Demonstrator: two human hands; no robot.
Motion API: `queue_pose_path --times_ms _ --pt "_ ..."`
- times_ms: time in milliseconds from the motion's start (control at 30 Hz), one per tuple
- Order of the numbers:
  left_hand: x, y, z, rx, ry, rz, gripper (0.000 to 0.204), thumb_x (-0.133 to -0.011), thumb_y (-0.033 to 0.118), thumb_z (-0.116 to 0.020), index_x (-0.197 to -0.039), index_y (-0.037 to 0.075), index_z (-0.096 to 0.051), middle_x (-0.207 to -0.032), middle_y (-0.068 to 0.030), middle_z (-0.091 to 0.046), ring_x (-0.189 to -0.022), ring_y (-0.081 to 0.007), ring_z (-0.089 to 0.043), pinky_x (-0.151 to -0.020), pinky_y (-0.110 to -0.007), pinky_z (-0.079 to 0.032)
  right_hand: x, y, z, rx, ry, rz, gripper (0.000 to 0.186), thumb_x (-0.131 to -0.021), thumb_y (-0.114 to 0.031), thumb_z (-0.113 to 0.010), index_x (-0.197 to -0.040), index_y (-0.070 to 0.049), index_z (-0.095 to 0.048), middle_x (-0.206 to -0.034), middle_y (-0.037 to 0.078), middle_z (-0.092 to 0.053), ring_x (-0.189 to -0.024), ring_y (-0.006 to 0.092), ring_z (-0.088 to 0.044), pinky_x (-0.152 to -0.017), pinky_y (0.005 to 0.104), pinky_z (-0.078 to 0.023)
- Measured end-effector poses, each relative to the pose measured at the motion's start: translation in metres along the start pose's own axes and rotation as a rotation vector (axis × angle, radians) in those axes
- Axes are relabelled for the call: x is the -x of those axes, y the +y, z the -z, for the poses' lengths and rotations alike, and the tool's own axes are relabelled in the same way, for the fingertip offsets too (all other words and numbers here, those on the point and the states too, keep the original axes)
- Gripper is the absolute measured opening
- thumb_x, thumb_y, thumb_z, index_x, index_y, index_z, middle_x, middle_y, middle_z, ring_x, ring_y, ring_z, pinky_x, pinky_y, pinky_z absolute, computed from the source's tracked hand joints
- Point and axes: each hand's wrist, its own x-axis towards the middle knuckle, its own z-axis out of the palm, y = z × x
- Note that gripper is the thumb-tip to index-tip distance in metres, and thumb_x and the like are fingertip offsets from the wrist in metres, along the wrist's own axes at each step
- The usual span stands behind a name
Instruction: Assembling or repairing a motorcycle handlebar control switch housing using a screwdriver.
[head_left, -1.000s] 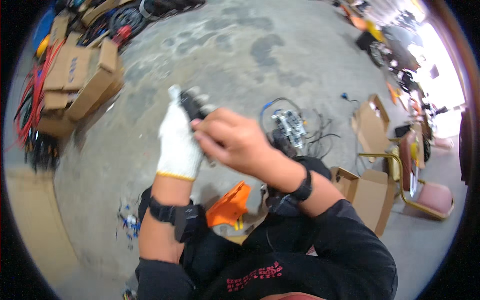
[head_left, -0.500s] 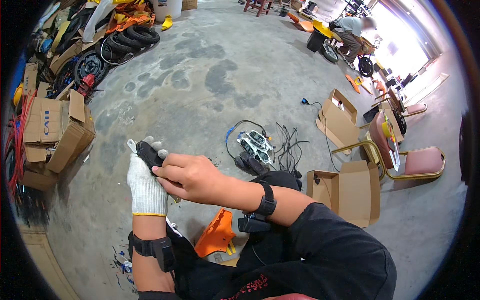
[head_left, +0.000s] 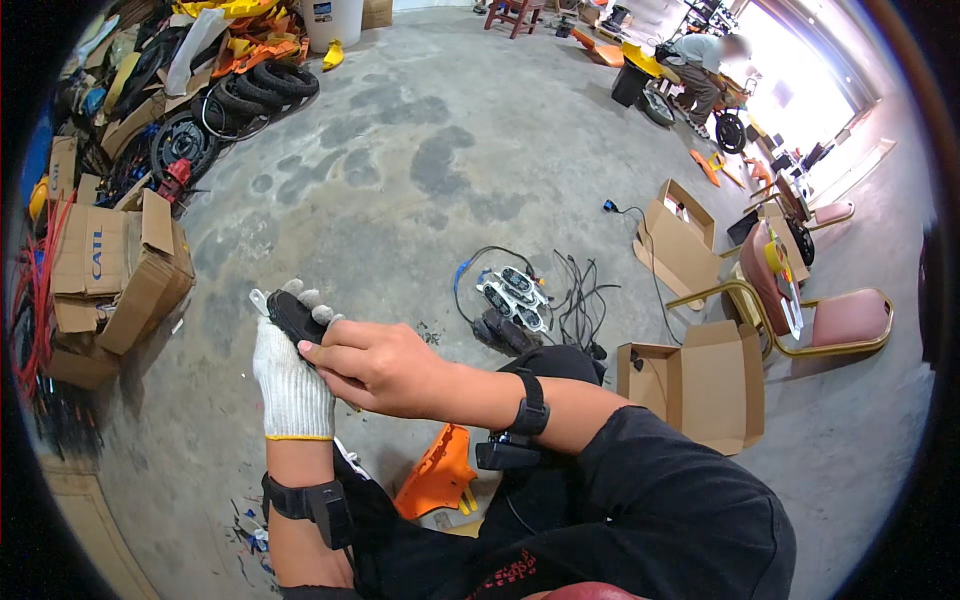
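My left hand (head_left: 292, 375), in a white knit glove with grey fingertips, is closed round a black, elongated, rounded part (head_left: 296, 318). A small white tab (head_left: 259, 301) sticks out beyond the part's far left end. My right hand (head_left: 385, 365) is bare and comes across from the right. Its thumb and fingers are pinched together at the near end of the black part, and the thumb tip touches it. What lies beneath the right fingers is hidden.
On the floor ahead lie silver-and-black housings (head_left: 514, 293), dark pieces (head_left: 505, 332) and black cables (head_left: 580, 310). An orange panel (head_left: 437, 472) is by my legs. Open cardboard boxes (head_left: 718, 390) and a pink chair (head_left: 848, 325) stand right; a carton (head_left: 100, 250) stands left. A person (head_left: 695, 75) bends over far right.
Both hands keep their hold on the black part, which has shifted very slightly. My right hand sits a little lower against it, and the whole view has moved a touch.
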Motion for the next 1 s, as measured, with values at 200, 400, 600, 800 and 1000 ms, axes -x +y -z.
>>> queue_pose_path --times_ms 200,400,600,800,1000 --pt "-0.0016 0.0006 0.0012 -0.01 0.021 0.006 0.025 -0.1 0.029 -0.047 -0.105 0.006 -0.057 -0.081 -0.009 -0.063 -0.064 -0.0232 -0.061 -0.057 -0.038 -0.055 -0.0001 -0.0009 0.0015 0.038 -0.028 0.027 0.022 -0.083 -0.01 -0.069 -0.104 -0.007 -0.069 -0.083 0.004 -0.06 -0.067 0.0205 -0.063 -0.053 0.0324 -0.05" --pt "-0.0019 -0.0007 0.001 -0.043 0.071 -0.004 0.025 -0.1 0.03 -0.047 -0.104 0.007 -0.057 -0.079 -0.0081 -0.062 -0.063 -0.0233 -0.06 -0.056 -0.038 -0.055 0.0002 -0.0008 0.0018 0.069 -0.034 0.044 0.02 -0.083 -0.011 -0.069 -0.103 -0.007 -0.069 -0.081 0.004 -0.059 -0.068 0.0199 -0.062 -0.051 0.0324 -0.05" --pt "-0.0008 -0.0038 0.0011 -0.033 0.052 -0.015 0.024 -0.1 0.03 -0.048 -0.103 0.008 -0.057 -0.079 -0.0079 -0.063 -0.062 -0.023 -0.061 -0.055 -0.038 -0.054 0.0011 -0.0023 0.0026 0.08 -0.033 0.036 0.02 -0.083 -0.012 -0.069 -0.103 -0.007 -0.069 -0.081 0.004 -0.059 -0.068 0.0201 -0.062 -0.051 0.0329 -0.05" --pt "0.0001 -0.0062 -0.0002 -0.032 0.042 -0.03 0.025 -0.101 0.03 -0.047 -0.101 0.008 -0.059 -0.079 -0.0075 -0.064 -0.062 -0.023 -0.061 -0.054 -0.038 -0.054 0.0035 -0.0066 0.0048 0.043 -0.048 -0.036 0.016 -0.085 -0.015 -0.066 -0.099 -0.006 -0.066 -0.081 0.007 -0.057 -0.074 0.0251 -0.062 -0.056 0.0375 -0.051" --pt "-0.0061 -0.0079 0.0048 -0.027 0.056 -0.039 0.026 -0.101 0.032 -0.047 -0.1 0.009 -0.06 -0.079 -0.0069 -0.064 -0.062 -0.0226 -0.061 -0.054 -0.037 -0.054 0.0047 -0.0039 0.0022 0.031 -0.01 -0.049 0.016 -0.084 -0.014 -0.069 -0.098 -0.006 -0.067 -0.081 0.006 -0.058 -0.07 0.0244 -0.062 -0.055 0.0356 -0.051"
